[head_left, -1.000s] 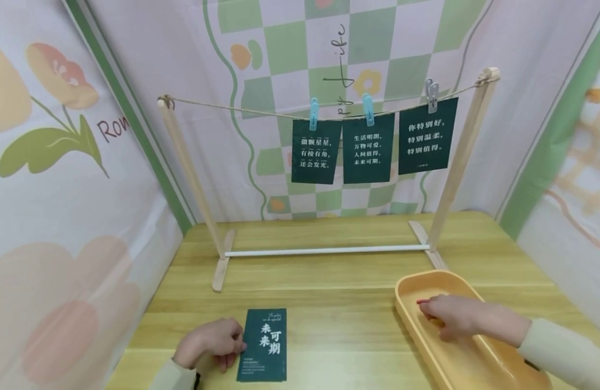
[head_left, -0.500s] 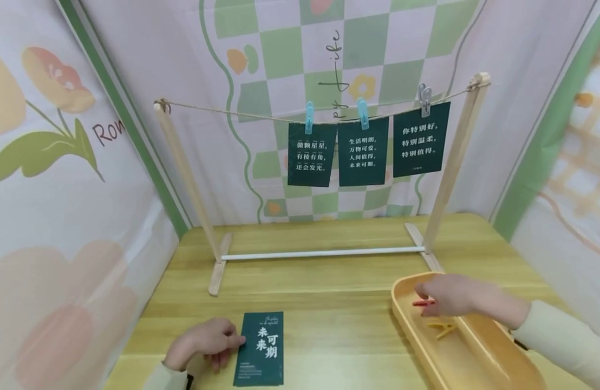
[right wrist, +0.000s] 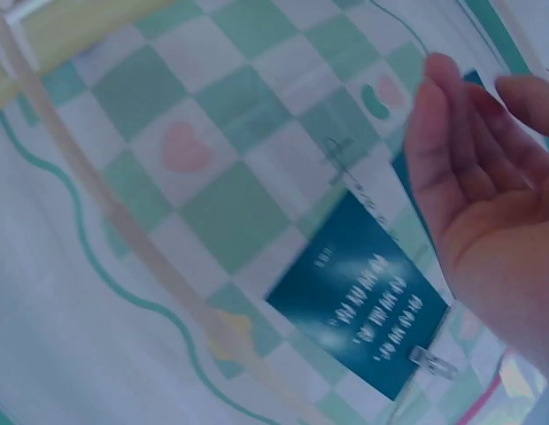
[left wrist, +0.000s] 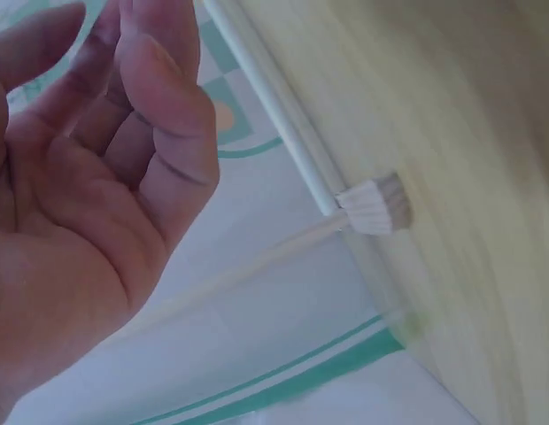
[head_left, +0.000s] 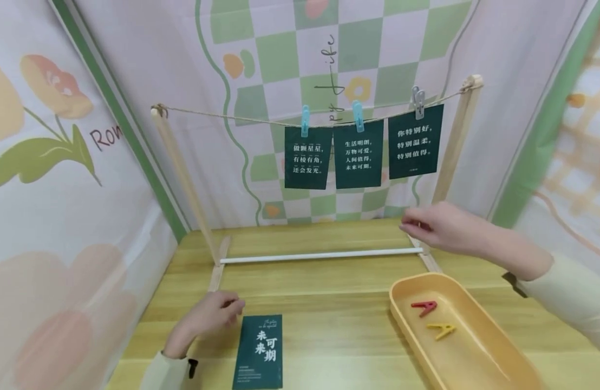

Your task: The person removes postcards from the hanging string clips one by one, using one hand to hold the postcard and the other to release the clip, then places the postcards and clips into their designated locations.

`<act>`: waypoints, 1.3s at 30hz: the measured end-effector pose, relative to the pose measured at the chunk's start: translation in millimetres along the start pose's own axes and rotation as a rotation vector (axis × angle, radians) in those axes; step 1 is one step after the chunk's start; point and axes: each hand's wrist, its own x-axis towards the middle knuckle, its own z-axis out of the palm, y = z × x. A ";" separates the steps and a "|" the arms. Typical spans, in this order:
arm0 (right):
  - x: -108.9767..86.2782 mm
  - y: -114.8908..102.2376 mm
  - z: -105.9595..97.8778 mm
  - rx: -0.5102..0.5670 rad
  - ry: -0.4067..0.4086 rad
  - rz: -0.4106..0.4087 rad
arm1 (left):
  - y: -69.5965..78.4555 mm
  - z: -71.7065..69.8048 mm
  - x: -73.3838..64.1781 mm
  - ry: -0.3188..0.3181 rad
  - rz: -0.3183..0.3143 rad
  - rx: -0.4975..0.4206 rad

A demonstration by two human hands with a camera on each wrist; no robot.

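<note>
Beside the wooden rack point(head_left: 324, 255), the left hand point(head_left: 204, 319) hovered over its left foot's near end, fingers loosely bent and thumb apart, the sleeve cut off at the bottom edge. In front of the rack, near that hand, a dark green loose card point(head_left: 261, 352) lay flat, bold white characters above fine print too small to read. From the rack's string point(head_left: 227, 115) hung three matching cards: a left card point(head_left: 307, 158) and a middle card point(head_left: 359, 154) under blue clips point(head_left: 305, 121), and a right card point(head_left: 416, 142) under a grey clip point(head_left: 419, 104). In front of the rack's right foot sat an orange tray point(head_left: 468, 352), its near end out of frame, holding a red clip point(head_left: 425, 307) and a yellow clip point(head_left: 442, 330), side by side. The right hand point(head_left: 441, 227), slightly blurred, hid the rack's lower right post, fingers bent.

The left wrist view, soft and dim, added the left palm, some fingertips cropped, and the ridged end of the rack's foot. The right wrist view alone revealed a narrow gap between right thumb and fingertips, with another hanging card behind them mostly hidden.
</note>
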 end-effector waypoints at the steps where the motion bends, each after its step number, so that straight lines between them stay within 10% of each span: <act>1: 5.5 -2.2 -3.0 -0.004 0.048 -0.022 | 1.5 -0.8 1.5 0.018 0.005 0.001; 14: 48.4 -23.7 -15.1 0.047 0.242 -0.186 | 25.6 -2.1 19.4 0.161 0.061 -0.009; 39: 114.9 -34.7 -38.9 0.018 0.412 -0.060 | 79.3 -11.6 54.2 0.409 0.110 -0.212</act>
